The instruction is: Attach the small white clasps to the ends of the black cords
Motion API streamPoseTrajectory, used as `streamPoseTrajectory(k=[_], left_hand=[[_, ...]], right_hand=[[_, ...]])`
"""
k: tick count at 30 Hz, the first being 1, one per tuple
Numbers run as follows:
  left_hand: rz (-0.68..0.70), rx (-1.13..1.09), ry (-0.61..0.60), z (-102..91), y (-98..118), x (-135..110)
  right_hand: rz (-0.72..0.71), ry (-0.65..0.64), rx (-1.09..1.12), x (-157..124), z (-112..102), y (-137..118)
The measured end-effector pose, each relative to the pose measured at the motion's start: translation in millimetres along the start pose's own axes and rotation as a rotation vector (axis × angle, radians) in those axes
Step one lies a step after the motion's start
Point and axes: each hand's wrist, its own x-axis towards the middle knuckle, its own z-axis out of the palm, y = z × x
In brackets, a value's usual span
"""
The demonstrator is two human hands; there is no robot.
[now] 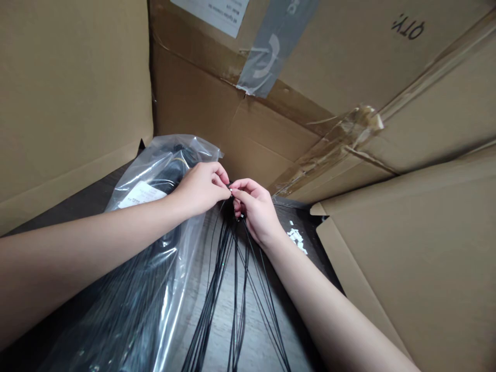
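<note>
- Left hand (199,188): fingers pinching thin black cables (232,258) near their ends;
- Right hand (256,212): fingers pinching the same cables, touching left fingertips;
- Clear plastic bag (134,173) beneath left forearm;

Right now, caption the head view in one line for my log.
Left hand and right hand pinch thin black wires beside a clear plastic bag among cardboard flaps.

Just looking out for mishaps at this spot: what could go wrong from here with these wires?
The thin black wires hang loose in a spread below the left hand and right hand, so they could probably tangle. Strands beside the clear plastic bag might snag on it. The small white bits near the right hand could perhaps get knocked about or caught among the wires.
</note>
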Motion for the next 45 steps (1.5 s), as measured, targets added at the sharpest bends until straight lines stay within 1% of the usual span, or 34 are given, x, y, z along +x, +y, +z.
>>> streamPoseTrajectory(k=[12, 19, 31, 36, 45], left_hand=[[0.007, 0.014, 0.003, 0.7, 1.0, 1.1], [0.003, 0.021, 0.015, 0.6, 1.3, 1.2], [0.043, 0.025, -0.009, 0.9, -0.3, 0.9], [0.040, 0.060, -0.031, 1.4, 0.2, 0.2], [0.072, 0.195, -0.014, 1.6, 3.5, -1.3]], right_hand=[[0.029, 0.003, 0.029, -1.6, 0.5, -4.7], [-0.010, 0.008, -0.017, -0.7, 0.7, -0.9], [-0.010, 0.026, -0.044, -0.1, -0.2, 1.0], [-0.020, 0.021, -0.047, -0.3, 0.4, 1.0], [-0.023, 0.030, -0.063, 0.1, 0.9, 0.8]])
